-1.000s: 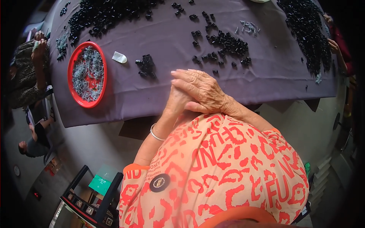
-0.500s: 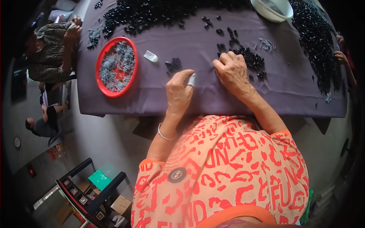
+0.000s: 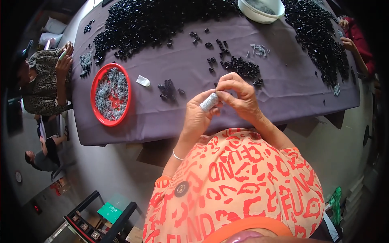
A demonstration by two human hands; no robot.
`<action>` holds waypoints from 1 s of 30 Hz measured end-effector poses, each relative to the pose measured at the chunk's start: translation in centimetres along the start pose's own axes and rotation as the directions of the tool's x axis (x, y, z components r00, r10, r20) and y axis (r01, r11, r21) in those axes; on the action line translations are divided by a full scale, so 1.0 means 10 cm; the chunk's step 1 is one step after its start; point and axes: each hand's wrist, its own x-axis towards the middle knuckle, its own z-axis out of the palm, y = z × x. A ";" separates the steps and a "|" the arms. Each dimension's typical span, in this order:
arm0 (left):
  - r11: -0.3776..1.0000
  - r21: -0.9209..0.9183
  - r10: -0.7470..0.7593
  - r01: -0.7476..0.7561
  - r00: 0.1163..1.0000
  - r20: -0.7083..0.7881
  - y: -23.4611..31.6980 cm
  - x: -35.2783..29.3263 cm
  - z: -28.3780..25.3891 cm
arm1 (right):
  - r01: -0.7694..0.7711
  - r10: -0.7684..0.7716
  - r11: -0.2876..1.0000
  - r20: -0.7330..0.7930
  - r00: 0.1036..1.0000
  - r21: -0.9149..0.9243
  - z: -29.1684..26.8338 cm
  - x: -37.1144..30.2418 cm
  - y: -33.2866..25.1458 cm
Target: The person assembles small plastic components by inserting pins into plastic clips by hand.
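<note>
My left hand (image 3: 196, 115) and my right hand (image 3: 242, 99) meet above the near part of the cloth, fingertips pinched together. Between them a bit of a small black plastic piece (image 3: 215, 85) shows; the fingers hide most of it. Silvery-white wrapping (image 3: 209, 102) covers my left thumb, and a thin bangle (image 3: 177, 155) circles that wrist. Just beyond my right hand lies a small heap of black pieces (image 3: 242, 67). Another cluster of black pieces (image 3: 167, 90) lies to the left of my hands.
A red oval basin (image 3: 93, 95) holds thin grey bits, beside a white cap-like piece (image 3: 143, 81). Large black heaps (image 3: 137, 28) cover the far side, near a white bowl (image 3: 259, 17). Loose grey slivers (image 3: 259, 50) lie at right. Other people sit at the left and right edges.
My right hand has come away from the small heap and joined my left hand, where a small black piece is now pinched. The view has shifted, moving the table contents left and down.
</note>
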 end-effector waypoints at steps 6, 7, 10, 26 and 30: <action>0.998 0.010 -0.068 0.068 0.997 0.029 -0.11 0.02 -0.03 | -0.141 0.155 0.965 -0.047 0.987 0.222 -0.05 -0.18 0.04; 0.994 0.087 -0.072 0.070 0.997 0.015 -0.08 0.00 -0.03 | -0.213 0.239 0.912 -0.034 0.970 0.350 -0.03 -0.18 0.02; 0.977 0.205 -0.054 0.053 0.999 0.001 -0.02 -0.02 0.03 | -0.196 0.220 0.941 -0.056 0.974 0.276 -0.05 -0.19 0.04; 0.790 0.599 0.188 -0.127 0.981 -0.040 -0.09 0.14 -0.13 | 0.285 -0.135 0.574 0.254 0.958 -0.768 -1.20 0.63 0.53; 0.682 0.707 0.228 -0.187 0.973 0.037 -0.12 0.15 -0.15 | 0.373 -0.093 0.393 0.367 0.925 -0.840 -1.16 0.70 0.55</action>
